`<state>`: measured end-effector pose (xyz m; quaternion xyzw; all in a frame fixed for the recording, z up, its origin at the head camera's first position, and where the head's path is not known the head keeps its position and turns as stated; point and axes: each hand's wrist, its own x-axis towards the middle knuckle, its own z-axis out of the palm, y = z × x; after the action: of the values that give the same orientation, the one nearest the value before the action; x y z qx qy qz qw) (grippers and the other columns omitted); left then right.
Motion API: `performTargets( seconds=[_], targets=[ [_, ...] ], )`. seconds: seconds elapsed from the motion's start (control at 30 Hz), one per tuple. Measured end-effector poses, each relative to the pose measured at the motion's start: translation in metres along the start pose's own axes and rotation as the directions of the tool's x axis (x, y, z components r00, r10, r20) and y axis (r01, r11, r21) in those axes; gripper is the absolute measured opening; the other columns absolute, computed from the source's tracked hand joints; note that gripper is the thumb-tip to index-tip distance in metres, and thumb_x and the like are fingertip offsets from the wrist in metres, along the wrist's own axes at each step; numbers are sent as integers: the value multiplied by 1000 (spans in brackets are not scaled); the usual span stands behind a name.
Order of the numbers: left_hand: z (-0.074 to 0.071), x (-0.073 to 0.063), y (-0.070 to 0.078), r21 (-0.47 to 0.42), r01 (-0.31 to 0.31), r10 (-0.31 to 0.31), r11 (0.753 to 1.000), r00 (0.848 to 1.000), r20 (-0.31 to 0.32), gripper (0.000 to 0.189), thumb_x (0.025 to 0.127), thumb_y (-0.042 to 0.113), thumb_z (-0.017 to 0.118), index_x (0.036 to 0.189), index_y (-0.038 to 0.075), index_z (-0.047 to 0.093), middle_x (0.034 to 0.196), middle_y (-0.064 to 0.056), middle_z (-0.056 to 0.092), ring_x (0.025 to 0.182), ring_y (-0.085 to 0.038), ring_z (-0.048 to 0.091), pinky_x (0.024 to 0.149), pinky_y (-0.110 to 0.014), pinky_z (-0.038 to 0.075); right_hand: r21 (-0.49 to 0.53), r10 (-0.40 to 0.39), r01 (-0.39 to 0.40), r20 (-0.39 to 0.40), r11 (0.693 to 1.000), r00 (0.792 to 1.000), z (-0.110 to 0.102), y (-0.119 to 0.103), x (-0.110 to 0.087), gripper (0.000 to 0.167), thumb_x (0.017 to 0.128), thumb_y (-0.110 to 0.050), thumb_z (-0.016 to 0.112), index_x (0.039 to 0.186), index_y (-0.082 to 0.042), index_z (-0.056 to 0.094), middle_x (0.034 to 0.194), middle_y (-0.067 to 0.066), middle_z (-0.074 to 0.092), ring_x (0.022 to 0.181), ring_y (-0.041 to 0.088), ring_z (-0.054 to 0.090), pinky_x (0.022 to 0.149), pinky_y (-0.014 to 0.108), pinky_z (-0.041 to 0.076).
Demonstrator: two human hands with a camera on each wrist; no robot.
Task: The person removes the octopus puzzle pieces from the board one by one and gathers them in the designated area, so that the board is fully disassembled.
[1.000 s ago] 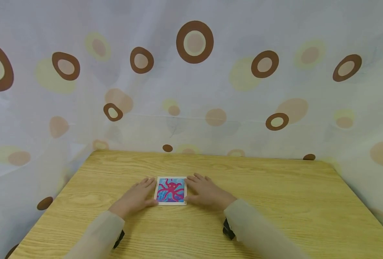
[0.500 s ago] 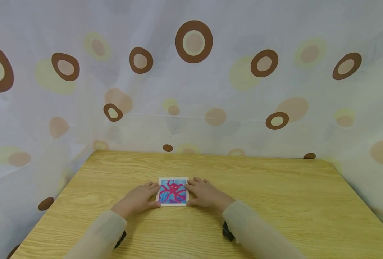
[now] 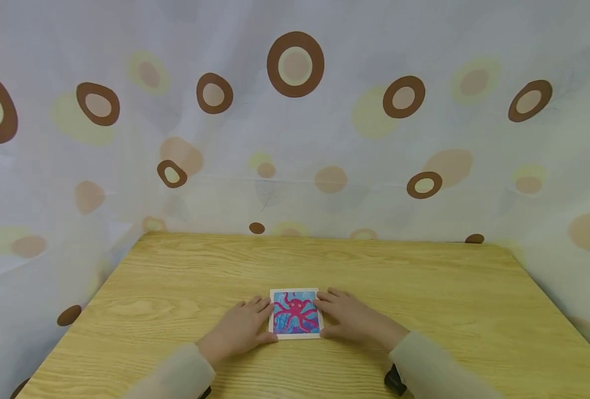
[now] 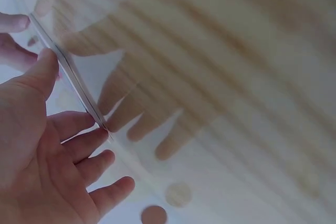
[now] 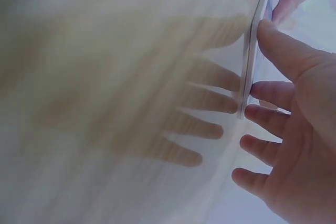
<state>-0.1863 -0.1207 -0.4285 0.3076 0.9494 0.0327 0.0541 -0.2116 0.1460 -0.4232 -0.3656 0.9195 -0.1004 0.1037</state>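
A thin square octopus picture board (image 3: 296, 313), white-bordered with a pink octopus on blue, lies flat on the wooden table. My left hand (image 3: 240, 330) is along its left side, thumb near the front corner and fingertips at the edge farther back. On the opposite side my right hand (image 3: 357, 320) mirrors it, thumb low and fingertips over the right border. Both hands have extended fingers. The left wrist view shows the thumb (image 4: 46, 72) and two fingertips touching the board's thin edge. Likewise in the right wrist view, the thumb (image 5: 278, 45) and front fingers meet the edge.
The pale wooden table (image 3: 185, 266) extends around the board on all sides. A white curtain with brown and yellow circles (image 3: 295, 64) hangs behind it and along both sides. The glossy tabletop reflects the hands in both wrist views.
Both hands and the octopus picture board between them have slid right and toward me. The fingertips drew in closer against its sides during the first half second.
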Motion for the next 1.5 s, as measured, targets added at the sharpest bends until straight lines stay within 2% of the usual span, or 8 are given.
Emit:
performTargets(
  seconds=[0.27, 0.5, 0.7, 0.9, 0.97, 1.13, 1.27, 1.5],
  targets=[
    [-1, -4, 38, 46, -80, 81, 996, 997, -7, 68, 86, 52, 54, 133, 2, 49, 136, -13, 45, 125, -30, 40, 99, -42, 37, -25, -10, 9, -15, 1000, 1000, 1, 4, -42, 67, 85, -45, 61, 135, -3, 46, 138, 16, 41, 128, 39, 31, 101, 55, 26],
    [3, -2, 54, 92, -129, 133, 987, 990, -36, 61, 86, 47, 57, 130, 5, 53, 134, -14, 47, 122, -28, 44, 99, -32, 37, -29, -28, 27, -43, 999, 999, -2, 3, -60, 60, 85, -39, 64, 130, -2, 51, 132, 16, 47, 123, 39, 38, 96, 56, 33],
    [5, -2, 53, 81, -148, 152, 986, 987, -56, 56, 87, 44, 58, 129, 6, 55, 133, -14, 48, 119, -28, 47, 97, -32, 39, 6, -59, 61, -137, 998, 989, -7, 1, -45, 40, 86, -31, 65, 115, -3, 63, 118, 13, 56, 109, 30, 52, 90, 47, 43],
    [5, -1, 52, 81, -165, 171, 983, 982, -82, 54, 86, 43, 58, 127, 8, 57, 131, -14, 50, 116, -29, 49, 95, -32, 41, 165, -9, 26, -103, 986, 995, -6, -3, -16, 37, 87, -29, 65, 117, -8, 62, 106, -1, 57, 94, 13, 56, 79, 32, 49],
    [5, -1, 52, 84, -160, 168, 983, 982, -87, 54, 86, 43, 59, 127, 8, 57, 130, -14, 50, 116, -28, 50, 95, -32, 41, 178, 2, 16, -97, 984, 995, -4, -5, -6, 35, 86, -27, 66, 116, -8, 62, 102, -2, 57, 89, 11, 55, 77, 30, 49],
    [6, 0, 54, 101, -156, 166, 983, 981, -100, 53, 85, 44, 60, 125, 9, 58, 129, -13, 51, 115, -27, 51, 94, -32, 42, 146, 33, -15, -118, 989, 992, 2, -10, 14, 31, 84, -23, 69, 111, -7, 63, 93, -4, 52, 77, 9, 51, 69, 27, 47],
    [5, 1, 54, 114, -156, 169, 981, 979, -111, 53, 85, 44, 61, 124, 8, 59, 129, -13, 52, 114, -28, 51, 94, -32, 42, 103, 32, -17, -140, 995, 990, 1, -15, 20, 25, 82, -19, 71, 102, -6, 65, 86, -5, 50, 69, 8, 46, 63, 26, 45],
    [6, 0, 53, 106, -129, 138, 986, 987, -84, 56, 84, 46, 60, 126, 9, 58, 129, -13, 51, 115, -28, 50, 94, -32, 42, 48, 33, -26, -135, 998, 990, -3, -21, 24, 19, 82, -18, 70, 96, -6, 67, 84, -3, 53, 69, 9, 49, 65, 28, 47]
  ],
)
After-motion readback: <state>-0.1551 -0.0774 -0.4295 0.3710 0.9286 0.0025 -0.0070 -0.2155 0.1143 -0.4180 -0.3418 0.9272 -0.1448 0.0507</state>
